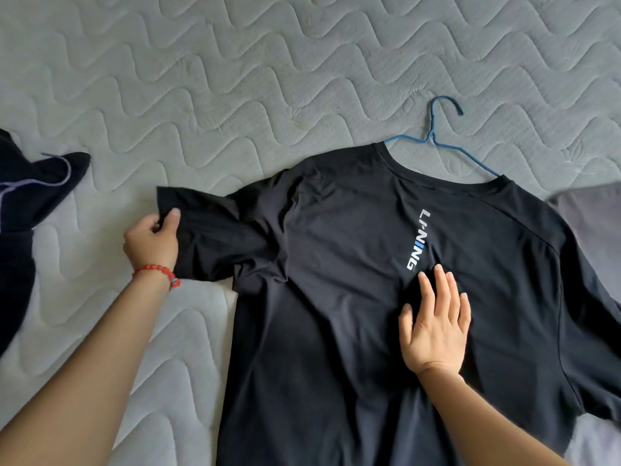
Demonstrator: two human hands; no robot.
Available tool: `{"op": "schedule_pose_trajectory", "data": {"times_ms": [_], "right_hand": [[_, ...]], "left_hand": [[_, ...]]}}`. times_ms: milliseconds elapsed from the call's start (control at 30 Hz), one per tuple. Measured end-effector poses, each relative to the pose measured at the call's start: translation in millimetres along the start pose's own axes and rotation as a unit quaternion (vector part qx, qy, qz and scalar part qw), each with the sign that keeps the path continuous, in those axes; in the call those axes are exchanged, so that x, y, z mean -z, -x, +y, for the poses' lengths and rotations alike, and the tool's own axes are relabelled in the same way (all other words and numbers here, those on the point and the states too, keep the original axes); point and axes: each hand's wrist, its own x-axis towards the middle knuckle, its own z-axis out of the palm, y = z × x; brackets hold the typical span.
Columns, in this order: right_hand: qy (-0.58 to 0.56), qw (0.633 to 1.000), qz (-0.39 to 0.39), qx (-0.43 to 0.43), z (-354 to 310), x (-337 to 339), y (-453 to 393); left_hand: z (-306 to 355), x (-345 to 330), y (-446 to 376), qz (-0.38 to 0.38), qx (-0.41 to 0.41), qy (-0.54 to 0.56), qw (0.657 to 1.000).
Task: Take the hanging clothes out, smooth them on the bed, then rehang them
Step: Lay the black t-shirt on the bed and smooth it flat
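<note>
The black shirt (pixel 386 297) is lying across the middle of the bed (pixel 235 79), off its blue hanger (pixel 433 136), which is poking out at the collar, upper right. The left hand (pixel 151 242) is pinching the sleeve end; the right hand (pixel 435 326) is pressing flat, fingers straight. Smoothing looks underway; rehanging is not yet done.

Left hand (pixel 153 242) curled in a pinch; right hand (pixel 437 324) flat, fingers spread.

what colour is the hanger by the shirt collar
Blue hanger, clearest in the head view.
</note>
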Motion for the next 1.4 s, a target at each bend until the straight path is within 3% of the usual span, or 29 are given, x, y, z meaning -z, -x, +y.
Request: {"op": "schedule_pose_trajectory", "data": {"times_ms": [133,300,367,500,733,1000,1100,1300,1400], "right_hand": [[-0.005,1.000,-0.002,-0.002,-1.3,0.5,0.7],[-0.008,1.000,0.005,0.001,-0.6,0.3,1.5],[-0.010,1.000,0.008,0.002,-1.2,1.1,2.0],[-0.004,1.000,0.006,0.005,-1.4,2.1,2.3],[-0.078,0.996,-0.045,-0.002,5.0,16.5,12.0],[-0.125,0.960,-0.003,-0.251,41.9,50.1,131.7],[-0.160,0.920,-0.015,-0.357,60.1,62.2,164.5],[-0.278,0.821,-0.055,-0.496,78.6,80.9,184.6],[-0.296,0.812,-0.063,-0.499,89.7,83.9,185.6]], "left_hand": [[-18.7,11.0,8.5,-0.160,0.066,0.040,0.984],[-24.0,13.3,14.5,-0.263,0.085,0.045,0.960],[-29.5,14.9,16.9,-0.233,0.080,0.044,0.968],[-45.4,26.0,18.0,-0.043,0.004,-0.031,0.999],[-48.9,19.7,93.1,-0.049,-0.031,-0.020,0.998],[-82.0,13.3,207.6,-0.158,-0.023,-0.134,0.978],[-83.4,20.3,219.8,-0.196,-0.010,-0.104,0.975],[-102.2,32.7,210.9,-0.251,0.100,-0.053,0.961],[-112.8,45.6,207.3,-0.253,0.075,-0.062,0.963]]}}
